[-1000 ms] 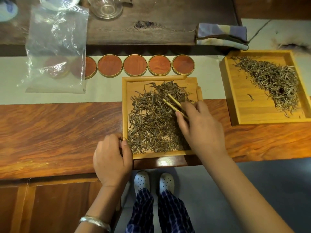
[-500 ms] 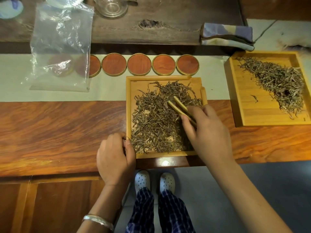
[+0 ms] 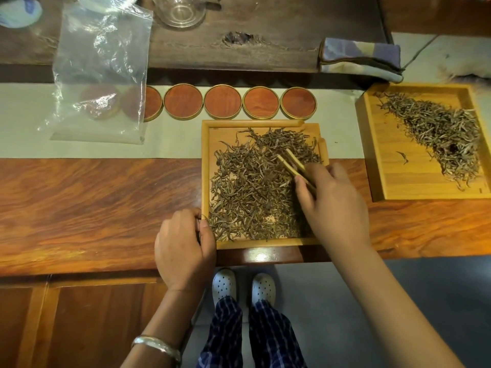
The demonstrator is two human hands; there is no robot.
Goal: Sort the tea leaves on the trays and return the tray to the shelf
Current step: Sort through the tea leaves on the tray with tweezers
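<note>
A small square bamboo tray (image 3: 205, 166) lies at the table's front edge, covered with dark twisted tea leaves (image 3: 252, 192). My right hand (image 3: 332, 205) grips bamboo tongs (image 3: 292, 166), whose tips sit in the leaves near the tray's upper right. My left hand (image 3: 183, 248) rests at the tray's front left corner, fingers curled, thumb on the rim. A second, larger bamboo tray (image 3: 382, 155) at the right holds a pile of paler tea leaves (image 3: 441, 131) and one stray leaf.
Several round wooden coasters (image 3: 223, 102) line up behind the small tray. A clear plastic bag (image 3: 101, 73) lies at the back left, a folded cloth (image 3: 358, 59) at the back right, a glass bowl (image 3: 180, 9) behind. My feet stand below the table edge.
The tongs and my right hand have shifted a little over the leaves; my left hand stays at the tray's corner. The view has drifted slightly.
</note>
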